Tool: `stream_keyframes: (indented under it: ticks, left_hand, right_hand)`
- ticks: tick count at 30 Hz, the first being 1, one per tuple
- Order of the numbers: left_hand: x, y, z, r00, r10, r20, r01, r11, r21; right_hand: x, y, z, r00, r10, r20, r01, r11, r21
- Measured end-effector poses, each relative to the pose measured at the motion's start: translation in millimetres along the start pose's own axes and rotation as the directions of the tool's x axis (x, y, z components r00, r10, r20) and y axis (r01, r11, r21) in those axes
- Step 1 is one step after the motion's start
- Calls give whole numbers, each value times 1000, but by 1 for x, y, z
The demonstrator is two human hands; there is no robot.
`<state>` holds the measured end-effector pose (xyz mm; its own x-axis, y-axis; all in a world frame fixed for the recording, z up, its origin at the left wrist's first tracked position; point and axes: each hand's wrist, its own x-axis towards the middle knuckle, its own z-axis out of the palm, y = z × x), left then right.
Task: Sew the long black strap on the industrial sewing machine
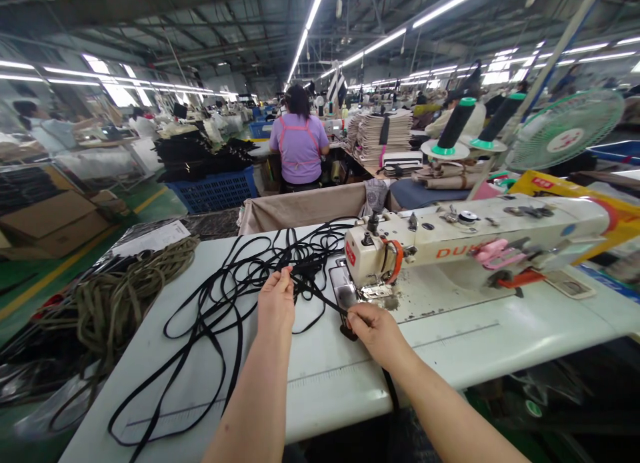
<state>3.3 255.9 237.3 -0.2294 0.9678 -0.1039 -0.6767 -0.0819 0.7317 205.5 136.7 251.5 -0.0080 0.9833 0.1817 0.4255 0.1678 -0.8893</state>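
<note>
A long black strap [329, 302] lies in a loose tangle of loops over the left half of the pale sewing table [320, 400]. My left hand [277, 295] is closed at the middle of the tangle, its thumb and fingers pinched on the strap. Closer to the machine, my right hand [374, 328] pinches another stretch of the strap, which runs slantwise between the hands. A strap end hangs over the table's front edge below my right hand. Just beyond that hand stands the head of a white sewing machine [370, 256], its presser foot beside the strap.
Bundled olive straps [115, 303] lie left of the table. Behind it are a beige cloth-lined bin [305, 206], a blue crate [213, 190] of black pieces and a seated person [299, 140]. Thread cones [455, 126] and a fan [565, 130] stand at the right.
</note>
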Motion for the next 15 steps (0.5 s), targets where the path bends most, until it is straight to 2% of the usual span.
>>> stream_keyframes:
  ticks: [8, 15]
  left_hand:
    - [14, 9, 0, 995, 57, -78, -60, 998, -32]
    - [18, 7, 0, 987, 50, -153, -60, 996, -60]
  right_hand:
    - [5, 21, -6, 986, -135, -101, 124, 986, -113]
    - [4, 43, 1, 962, -149, -230, 99, 971, -216]
